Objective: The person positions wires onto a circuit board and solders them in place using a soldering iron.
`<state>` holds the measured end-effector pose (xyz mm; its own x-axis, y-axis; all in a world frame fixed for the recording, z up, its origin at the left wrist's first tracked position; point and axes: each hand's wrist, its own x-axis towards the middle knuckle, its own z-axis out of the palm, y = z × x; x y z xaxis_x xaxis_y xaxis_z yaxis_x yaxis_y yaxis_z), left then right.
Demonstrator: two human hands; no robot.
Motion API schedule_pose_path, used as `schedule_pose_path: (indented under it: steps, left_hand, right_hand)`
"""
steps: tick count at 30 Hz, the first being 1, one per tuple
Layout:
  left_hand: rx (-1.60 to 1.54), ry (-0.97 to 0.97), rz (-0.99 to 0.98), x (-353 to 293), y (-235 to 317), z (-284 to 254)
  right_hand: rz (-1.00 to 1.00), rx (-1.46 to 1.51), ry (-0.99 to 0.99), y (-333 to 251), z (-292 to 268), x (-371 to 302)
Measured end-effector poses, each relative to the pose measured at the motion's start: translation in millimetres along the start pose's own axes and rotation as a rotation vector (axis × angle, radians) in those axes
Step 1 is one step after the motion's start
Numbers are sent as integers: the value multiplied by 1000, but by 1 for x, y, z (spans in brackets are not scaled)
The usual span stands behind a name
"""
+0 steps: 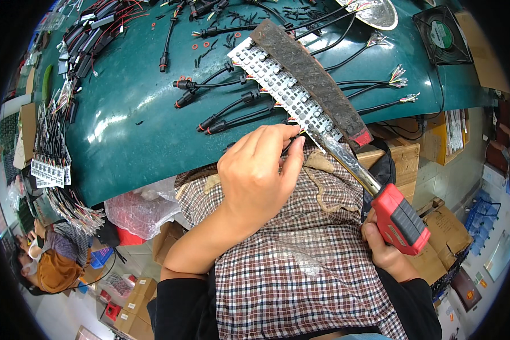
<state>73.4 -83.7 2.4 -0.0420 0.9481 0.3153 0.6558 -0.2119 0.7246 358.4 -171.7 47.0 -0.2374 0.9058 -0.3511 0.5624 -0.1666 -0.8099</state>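
Note:
A white circuit board strip (286,90) lies slanted on the table under a dark, worn metal bar (311,79) with a red end. Black cables with connectors (223,116) lead away from its left edge. My left hand (257,167) is at the board's near end, thumb and forefinger pinched around a thin wire whose black cable is mostly hidden by the fingers. In my right hand (382,249) is a soldering iron (401,218) with a red and black grip. Its metal shaft reaches up-left to the board's near end, close to my left fingertips.
The green table (130,124) bears several loose cables (374,85) on the right, a metal dish (376,14) and a black fan (442,35). Wired boards (51,170) hang in a bundle at the left edge. Another person (62,263) sits at lower left. Cardboard boxes (444,238) stand right.

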Motion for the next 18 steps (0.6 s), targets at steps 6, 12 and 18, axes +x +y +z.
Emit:
schedule_pose_path:
  steps: [6,12,18]
  left_hand:
    - [18,-1,11,0,1,1]
    - [40,-3,22,0,1,1]
    - [34,15,41,0,0,2]
  right_hand:
    - [6,1,7,-8,2,6]
    - [-50,-71,-57,-11,-2,10]
    - [-120,-104,16,-11,1,7]
